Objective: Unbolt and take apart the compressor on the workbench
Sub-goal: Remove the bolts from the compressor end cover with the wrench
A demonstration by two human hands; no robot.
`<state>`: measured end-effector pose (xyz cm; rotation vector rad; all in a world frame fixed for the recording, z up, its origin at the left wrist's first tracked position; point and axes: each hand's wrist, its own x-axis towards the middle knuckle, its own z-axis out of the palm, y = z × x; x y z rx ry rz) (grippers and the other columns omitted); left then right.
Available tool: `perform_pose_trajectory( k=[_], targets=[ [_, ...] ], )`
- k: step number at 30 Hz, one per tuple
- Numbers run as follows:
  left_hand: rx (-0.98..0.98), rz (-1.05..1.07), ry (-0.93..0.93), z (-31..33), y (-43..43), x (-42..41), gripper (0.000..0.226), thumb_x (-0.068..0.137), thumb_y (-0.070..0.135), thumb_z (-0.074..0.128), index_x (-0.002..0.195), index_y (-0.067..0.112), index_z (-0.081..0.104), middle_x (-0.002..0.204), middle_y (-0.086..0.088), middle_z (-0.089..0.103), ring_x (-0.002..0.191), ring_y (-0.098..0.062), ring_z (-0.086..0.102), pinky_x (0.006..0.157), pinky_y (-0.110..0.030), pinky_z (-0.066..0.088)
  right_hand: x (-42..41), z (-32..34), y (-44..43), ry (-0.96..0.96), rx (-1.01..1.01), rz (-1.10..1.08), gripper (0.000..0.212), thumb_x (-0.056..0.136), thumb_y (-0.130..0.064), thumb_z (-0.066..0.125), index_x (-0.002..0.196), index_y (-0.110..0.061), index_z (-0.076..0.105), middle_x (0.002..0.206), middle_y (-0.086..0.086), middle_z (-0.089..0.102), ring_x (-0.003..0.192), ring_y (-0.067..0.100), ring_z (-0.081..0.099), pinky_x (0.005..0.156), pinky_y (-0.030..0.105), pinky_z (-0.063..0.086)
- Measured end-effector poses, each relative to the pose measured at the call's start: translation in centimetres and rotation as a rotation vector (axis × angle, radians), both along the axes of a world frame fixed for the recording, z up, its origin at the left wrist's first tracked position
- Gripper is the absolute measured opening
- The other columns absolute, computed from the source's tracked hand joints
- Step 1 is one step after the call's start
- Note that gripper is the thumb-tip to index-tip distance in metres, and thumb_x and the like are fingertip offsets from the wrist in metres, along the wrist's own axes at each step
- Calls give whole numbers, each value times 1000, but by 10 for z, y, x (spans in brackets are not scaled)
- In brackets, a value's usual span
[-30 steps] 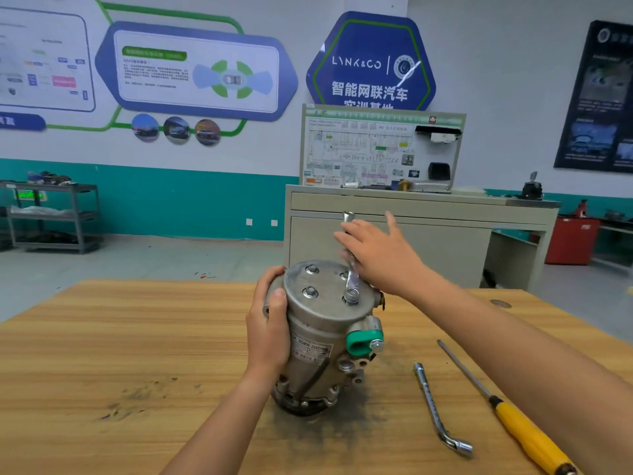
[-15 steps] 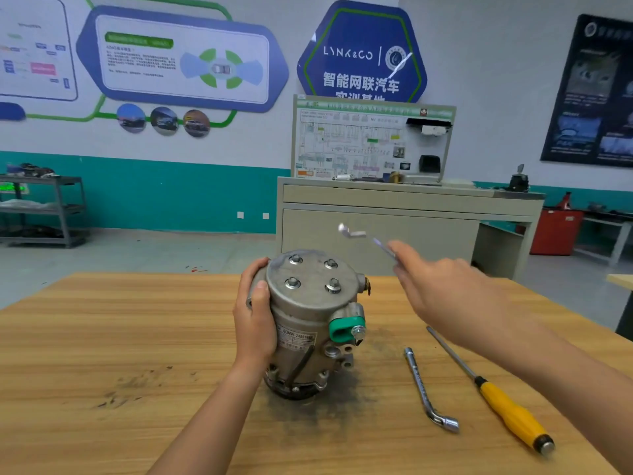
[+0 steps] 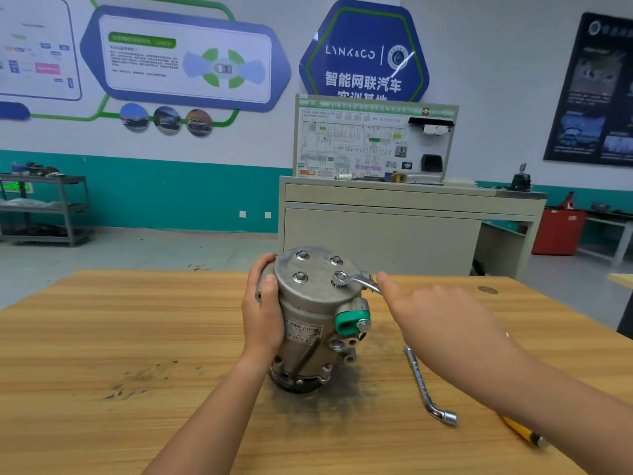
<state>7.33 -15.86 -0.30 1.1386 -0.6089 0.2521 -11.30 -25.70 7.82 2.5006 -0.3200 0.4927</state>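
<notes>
A grey metal compressor [image 3: 315, 313] stands on end on the wooden workbench [image 3: 102, 337], with several bolts in its round top cover and a green cap [image 3: 351, 319] on its side port. My left hand [image 3: 262, 313] grips the compressor's left side. My right hand [image 3: 442, 323] holds the handle of a small offset wrench [image 3: 359, 281], whose ring end sits on the front right bolt [image 3: 339, 278] of the cover. The wrench handle points right, toward my fingers.
An L-shaped socket wrench [image 3: 424, 385] lies on the bench right of the compressor. A yellow-handled screwdriver [image 3: 522, 431] lies beyond it, partly under my right forearm. Dark grime stains the wood around the compressor. A grey cabinet [image 3: 394, 228] stands behind the bench.
My right hand lifted the wrench off the front right bolt, swung it to the right in the air, and has set it back on the same bolt with the handle now pointing right.
</notes>
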Motion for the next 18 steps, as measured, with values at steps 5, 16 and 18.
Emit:
perform_pose_trajectory(
  k=[5, 16, 18],
  targets=[
    [20, -29, -16, 0, 1, 3, 29, 79, 40, 38, 104, 38, 54, 106, 14, 59, 92, 9, 57, 73, -13, 46, -6, -14, -43, -279, -116, 210, 56, 48, 2, 87, 102, -5, 71, 43, 3, 45, 30, 15, 33, 31, 18, 23],
    [85, -126, -24, 9, -8, 19, 45, 68, 55, 41, 103, 33, 58, 102, 15, 63, 94, 0, 59, 76, -20, 47, 127, 34, -66, -315, -240, 514, 27, 58, -4, 85, 82, -1, 72, 85, 12, 73, 64, 20, 70, 70, 39, 55],
    [83, -132, -14, 8, -7, 20, 37, 74, 48, 41, 103, 34, 58, 102, 15, 62, 93, 1, 59, 74, -17, 47, 123, 32, -68, -369, -229, 472, 19, 63, 0, 80, 79, 1, 71, 79, 14, 72, 57, 21, 67, 68, 35, 56]
  ],
)
